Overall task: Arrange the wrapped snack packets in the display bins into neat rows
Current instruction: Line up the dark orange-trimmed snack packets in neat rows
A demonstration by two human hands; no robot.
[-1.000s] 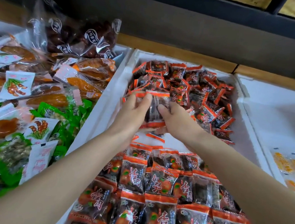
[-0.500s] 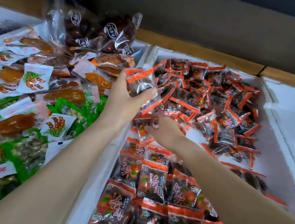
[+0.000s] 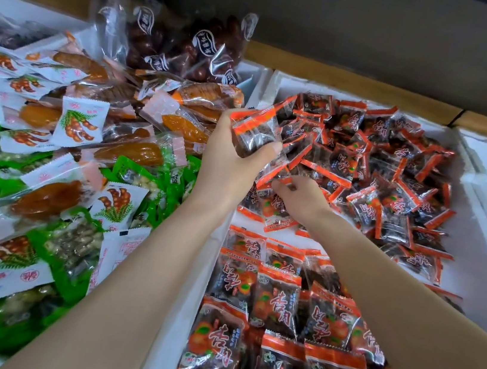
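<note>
Packets point(image 3: 375, 174) in orange and dark wrap lie in a loose heap just beyond and to the right of both hands, inside the white bin point(image 3: 476, 257). The left hand point(image 3: 232, 164) is closed around a small stack of packets point(image 3: 254, 134), thumb across the front, long side running left to right. The right hand point(image 3: 302, 200), below and right of that stack, pinches the edge of one packet point(image 3: 276, 207) at the heap's near edge, so it looks nearer the loose pile. Toward the wrists, neat rows point(image 3: 278, 308) already stand with long sides pointing away. Large red Chinese characters mark each wrapper; I cannot read them with confidence.
</note>
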